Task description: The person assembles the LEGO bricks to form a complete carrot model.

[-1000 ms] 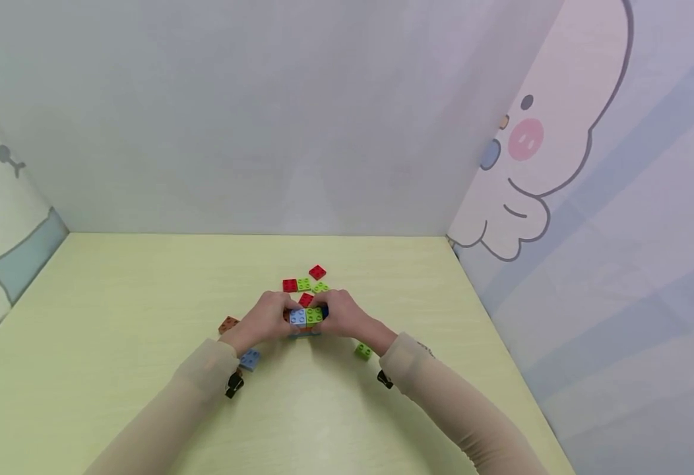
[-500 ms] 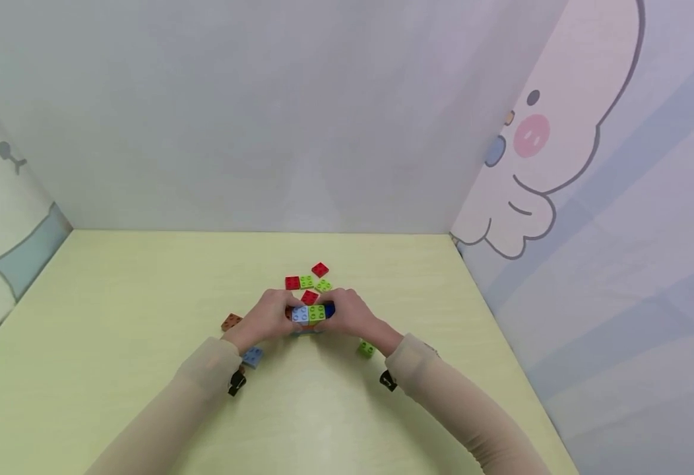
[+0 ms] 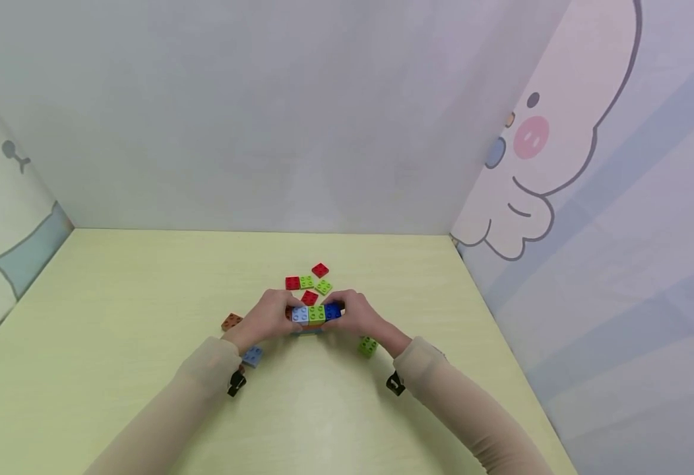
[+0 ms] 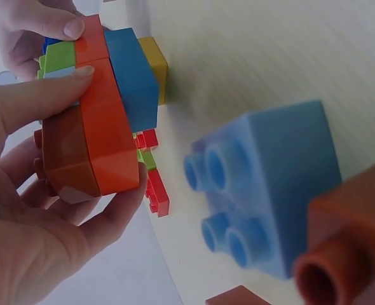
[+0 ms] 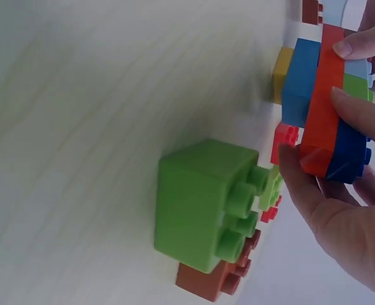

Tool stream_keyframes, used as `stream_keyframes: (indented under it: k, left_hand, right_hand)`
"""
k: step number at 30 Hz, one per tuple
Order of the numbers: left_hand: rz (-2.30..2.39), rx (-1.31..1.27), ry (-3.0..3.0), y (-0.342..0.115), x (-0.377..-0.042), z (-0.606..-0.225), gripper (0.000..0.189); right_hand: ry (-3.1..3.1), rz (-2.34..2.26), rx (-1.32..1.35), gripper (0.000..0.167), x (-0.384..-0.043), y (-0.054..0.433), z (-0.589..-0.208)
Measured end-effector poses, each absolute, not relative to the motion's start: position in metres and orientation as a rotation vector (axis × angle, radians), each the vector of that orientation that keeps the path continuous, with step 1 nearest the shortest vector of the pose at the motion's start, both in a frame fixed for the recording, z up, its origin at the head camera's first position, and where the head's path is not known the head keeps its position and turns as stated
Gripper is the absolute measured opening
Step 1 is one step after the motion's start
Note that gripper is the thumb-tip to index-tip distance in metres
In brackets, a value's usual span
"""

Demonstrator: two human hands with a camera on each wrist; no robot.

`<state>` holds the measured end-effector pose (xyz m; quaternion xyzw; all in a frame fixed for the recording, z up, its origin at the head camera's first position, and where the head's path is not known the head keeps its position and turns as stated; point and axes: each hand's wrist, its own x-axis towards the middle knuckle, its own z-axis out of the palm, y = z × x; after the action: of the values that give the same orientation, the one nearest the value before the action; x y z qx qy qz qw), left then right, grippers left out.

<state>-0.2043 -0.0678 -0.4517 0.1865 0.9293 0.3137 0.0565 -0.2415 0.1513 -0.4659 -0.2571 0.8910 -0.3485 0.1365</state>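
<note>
A built stack of toy building bricks (image 3: 316, 315) stands between both hands. Yellow is lowest, then a blue brick (image 4: 131, 76), then a long orange-red brick (image 5: 321, 108). Its top row runs brown, light blue, green and dark blue. At the brown end my left hand (image 3: 268, 315) grips the stack, thumb on the orange-red side and fingers round the back. My right hand (image 3: 360, 315) holds the other end, thumb near the dark blue brick (image 5: 347, 152) and fingers curled behind. In the left wrist view both thumbs press the same long side.
Beside the left wrist lie a loose blue brick (image 3: 252, 356) and a brown brick (image 3: 231, 322). A green brick (image 3: 367, 346) is near the right wrist. Behind the stack are several red and lime bricks (image 3: 306, 282). A pale wall (image 3: 264, 132) rises at the table's back.
My right hand has slid a little to the right along the stack, uncovering more of the dark blue brick. The left hand keeps its grip.
</note>
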Motion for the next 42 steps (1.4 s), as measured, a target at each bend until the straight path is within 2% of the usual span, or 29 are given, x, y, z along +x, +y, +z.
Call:
stream_keyframes:
  k: [17, 26, 42]
  left_hand:
    - [1.003, 0.459, 2.811, -0.082, -0.2, -0.454, 0.042]
    - [1.042, 0.422, 2.807, -0.102, -0.198, -0.455, 0.038]
    - [0.94, 0.342, 2.873, -0.143, -0.193, -0.443, 0.043]
  right_hand:
    - [2.585, -1.055, -0.69, 0.032, -0.238, 0.144, -0.468]
    - [2.611, -1.052, -0.64, 0.033, -0.236, 0.145, -0.468]
    - [2.628, -1.03, -0.607, 0.034, -0.233, 0.143, -0.465]
